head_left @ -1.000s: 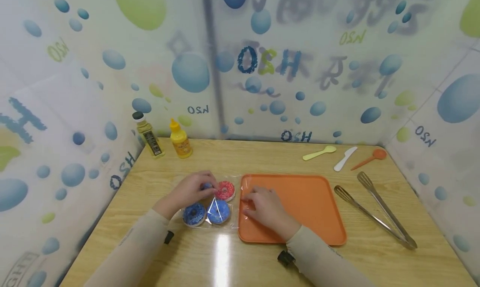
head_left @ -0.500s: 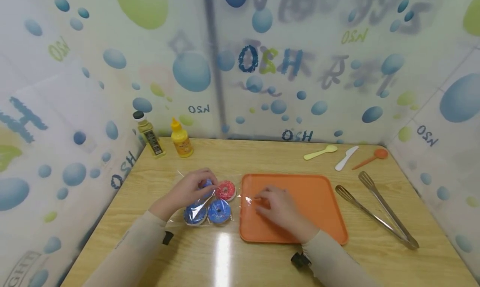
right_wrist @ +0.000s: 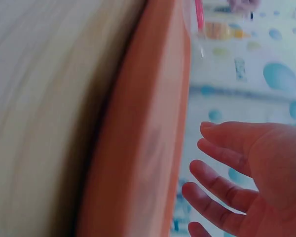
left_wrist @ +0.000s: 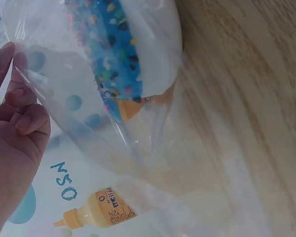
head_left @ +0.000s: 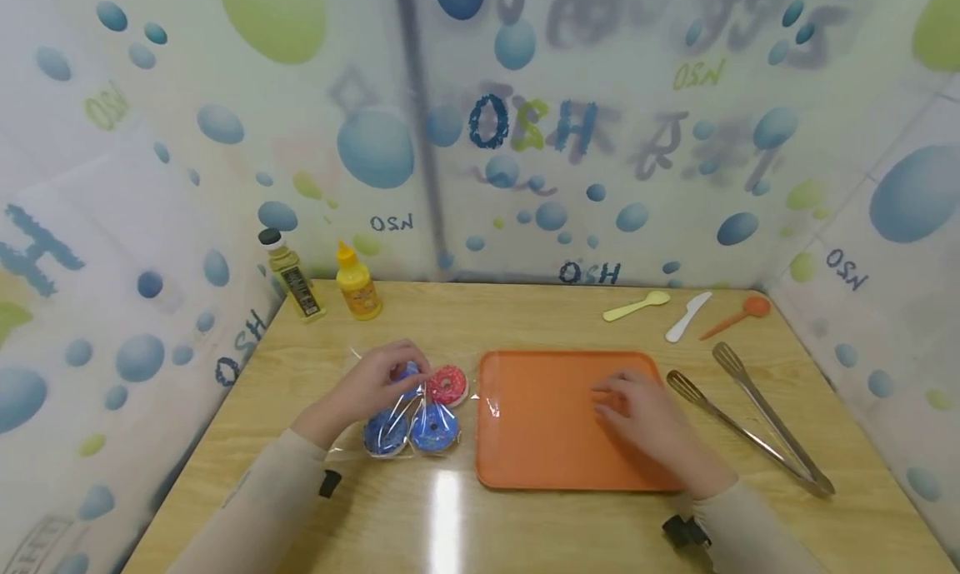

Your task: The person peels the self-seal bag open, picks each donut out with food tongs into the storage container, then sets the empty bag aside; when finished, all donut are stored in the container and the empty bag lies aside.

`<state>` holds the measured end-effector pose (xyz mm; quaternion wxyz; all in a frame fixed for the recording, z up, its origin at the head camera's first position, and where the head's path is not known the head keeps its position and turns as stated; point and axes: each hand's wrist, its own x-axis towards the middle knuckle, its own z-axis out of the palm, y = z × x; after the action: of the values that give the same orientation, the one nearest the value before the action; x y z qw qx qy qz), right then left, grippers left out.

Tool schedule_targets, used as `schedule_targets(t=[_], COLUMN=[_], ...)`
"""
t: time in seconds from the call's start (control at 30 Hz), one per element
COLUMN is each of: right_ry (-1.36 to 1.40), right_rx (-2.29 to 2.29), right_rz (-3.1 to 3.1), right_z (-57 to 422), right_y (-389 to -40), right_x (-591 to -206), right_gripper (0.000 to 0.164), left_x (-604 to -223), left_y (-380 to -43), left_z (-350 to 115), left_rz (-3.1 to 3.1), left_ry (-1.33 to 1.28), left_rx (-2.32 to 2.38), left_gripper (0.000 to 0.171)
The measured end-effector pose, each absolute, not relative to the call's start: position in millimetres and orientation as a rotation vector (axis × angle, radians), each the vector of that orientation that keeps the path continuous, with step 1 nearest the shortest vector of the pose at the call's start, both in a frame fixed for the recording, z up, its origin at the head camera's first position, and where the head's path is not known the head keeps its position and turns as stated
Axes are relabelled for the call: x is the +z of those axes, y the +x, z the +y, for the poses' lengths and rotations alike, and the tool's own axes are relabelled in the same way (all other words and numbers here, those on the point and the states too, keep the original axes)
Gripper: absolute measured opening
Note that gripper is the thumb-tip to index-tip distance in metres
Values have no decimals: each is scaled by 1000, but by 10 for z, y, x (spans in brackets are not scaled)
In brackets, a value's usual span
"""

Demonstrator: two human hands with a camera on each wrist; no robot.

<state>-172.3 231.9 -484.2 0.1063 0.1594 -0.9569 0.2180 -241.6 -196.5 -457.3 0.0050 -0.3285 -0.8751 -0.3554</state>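
Observation:
My left hand [head_left: 367, 386] pinches the film of a clear plastic bag [left_wrist: 64, 98] between thumb and fingertips, as the left wrist view shows. Inside the bag lie toy-like donuts: a red one [head_left: 447, 385], a blue one [head_left: 434, 428], a darker blue one [head_left: 386, 434], and another blue one partly hidden behind the hand. An orange tray [head_left: 536, 424] lies right of the bag, whose edge overlaps the tray's left side. Over the tray's right part hovers my right hand [head_left: 645, 416], holding nothing, its fingers relaxed and spread in the right wrist view.
At the back left stand an oil-like bottle [head_left: 292, 278] and a yellow squeeze bottle [head_left: 358, 287]. A yellow spoon [head_left: 636, 306], a white knife [head_left: 687, 317] and an orange spoon [head_left: 752, 309] lie at the back right. Metal tongs [head_left: 772, 432] rest beside the tray.
My right hand has moved right, from the tray's left edge to its right part. The left hand stays at the bag, and the plastic film has shifted slightly.

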Motion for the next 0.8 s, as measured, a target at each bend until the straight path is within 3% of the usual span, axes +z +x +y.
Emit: schedule_targets(t=[0.47,0.8], right_ry=[210,161], right_rx=[499,539], right_rz=[-2823,-2821], right_z=[3505,3968], right_y=[-1563,-1344], right_x=[-4680,-4728], right_gripper=[44,53], left_x=[-4583,-4530], left_y=[-2415,-2378], left_z=[-1960,-1952], left_rz=[-2752,-2785], left_ry=[-1015,-983], left_rx=[-1074,-1043], left_gripper=[3,6])
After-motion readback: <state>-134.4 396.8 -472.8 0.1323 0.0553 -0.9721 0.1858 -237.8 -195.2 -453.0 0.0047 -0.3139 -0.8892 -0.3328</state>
